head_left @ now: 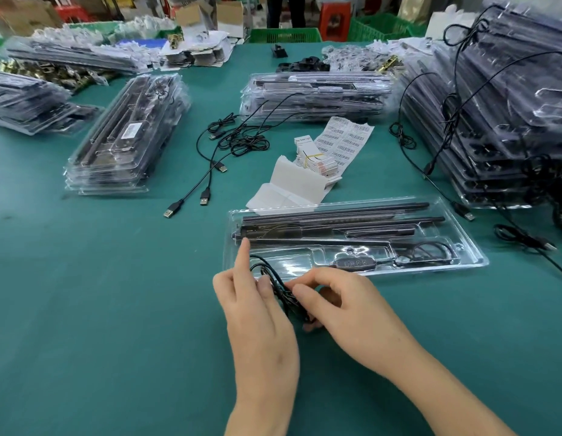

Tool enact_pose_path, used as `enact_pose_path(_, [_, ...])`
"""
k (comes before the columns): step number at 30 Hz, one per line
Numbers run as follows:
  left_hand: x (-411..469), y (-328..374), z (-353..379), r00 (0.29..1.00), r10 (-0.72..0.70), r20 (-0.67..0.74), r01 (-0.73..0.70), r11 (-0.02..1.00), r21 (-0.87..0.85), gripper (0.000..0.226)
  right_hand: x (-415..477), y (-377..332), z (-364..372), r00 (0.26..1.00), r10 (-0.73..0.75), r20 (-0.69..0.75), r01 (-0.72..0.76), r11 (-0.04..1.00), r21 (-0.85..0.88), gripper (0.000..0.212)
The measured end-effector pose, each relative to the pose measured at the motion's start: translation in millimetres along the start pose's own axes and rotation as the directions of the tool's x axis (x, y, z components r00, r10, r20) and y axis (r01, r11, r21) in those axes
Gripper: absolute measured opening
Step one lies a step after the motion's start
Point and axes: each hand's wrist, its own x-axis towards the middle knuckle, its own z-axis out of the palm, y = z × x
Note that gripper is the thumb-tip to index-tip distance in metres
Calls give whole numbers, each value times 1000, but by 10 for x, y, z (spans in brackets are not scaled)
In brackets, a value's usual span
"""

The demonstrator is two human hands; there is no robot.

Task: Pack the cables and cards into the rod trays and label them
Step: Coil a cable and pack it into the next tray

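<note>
Cable coil [284,294] just in front of the tray [476,261], gripped by the left hand [257,316] and pinched by the right hand [345,306]; a slack grip could let loops spring apart.

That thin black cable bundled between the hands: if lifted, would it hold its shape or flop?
Probably floppy: the thin black cable bends into tight loops between the left hand and right hand. Likely to spring open if released: loose black USB cables sprawl on the green table. Seemingly light: fingers alone hold it.
</note>
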Motion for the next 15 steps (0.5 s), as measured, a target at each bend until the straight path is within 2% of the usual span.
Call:
enact_pose_path(2, [-41,6,46,999,-50,20,51,998,-45,54,-29,-35,-11,998,-56,18,58,992,-116,8])
enact_pose_path(6, [-60,-46,43,962,-257,92,272,934,-233,52,-86,-81,10,978,-184,95,207,857,-472,30])
enact_pose_path(11, [-70,-29,3,853,-479,206,508,675,-535,45,-157,-126,173,959,-241,151,283,755,-592,51])
enact_pose_path(13, [-75,-14,-10,822,-512,250,540,559,-629,42,-173,-134,207,965,-218,145,261,756,-600,63])
enact_pose_path(15, [-82,-6,-50,807,-498,317,549,436,-713,43,-164,-126,217,971,-208,120,237,752,-615,64])
